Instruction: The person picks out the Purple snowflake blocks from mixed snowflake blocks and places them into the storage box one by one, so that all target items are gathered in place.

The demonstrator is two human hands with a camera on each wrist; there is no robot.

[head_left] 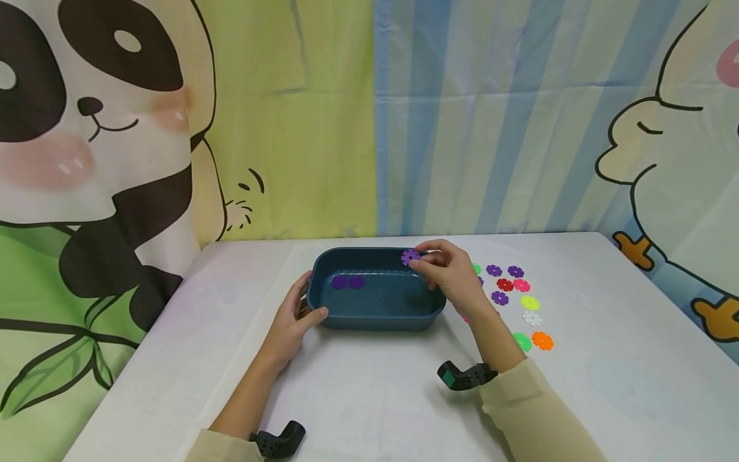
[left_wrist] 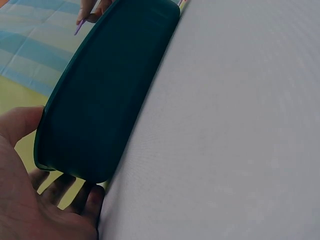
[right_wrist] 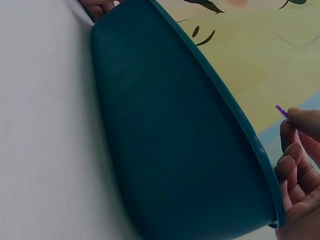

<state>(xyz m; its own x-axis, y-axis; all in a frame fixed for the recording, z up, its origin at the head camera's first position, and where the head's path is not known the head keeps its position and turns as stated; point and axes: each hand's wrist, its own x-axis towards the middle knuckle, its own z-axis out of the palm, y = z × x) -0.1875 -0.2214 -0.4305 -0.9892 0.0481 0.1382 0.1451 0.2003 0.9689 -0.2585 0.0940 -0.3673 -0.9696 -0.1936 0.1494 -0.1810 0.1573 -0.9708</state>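
Note:
A dark teal plastic basin (head_left: 375, 322) sits on the white table, with two purple discs (head_left: 348, 282) lying inside. My left hand (head_left: 291, 321) grips its left end, thumb at the rim and fingers against the outer wall, as the left wrist view also shows. Over the far right part of the basin, my right hand (head_left: 453, 273) pinches a purple notched plastic disc (head_left: 410, 256) between thumb and finger. In the right wrist view that disc (right_wrist: 281, 111) appears edge-on, above the level of the basin's rim.
To the right of the basin lie several loose notched discs, among them purple (head_left: 500, 298), red (head_left: 505, 285), yellow (head_left: 529, 302), white (head_left: 532, 318) and orange (head_left: 543, 341). My right forearm partly covers this group. A printed curtain (head_left: 462, 128) hangs behind the table.

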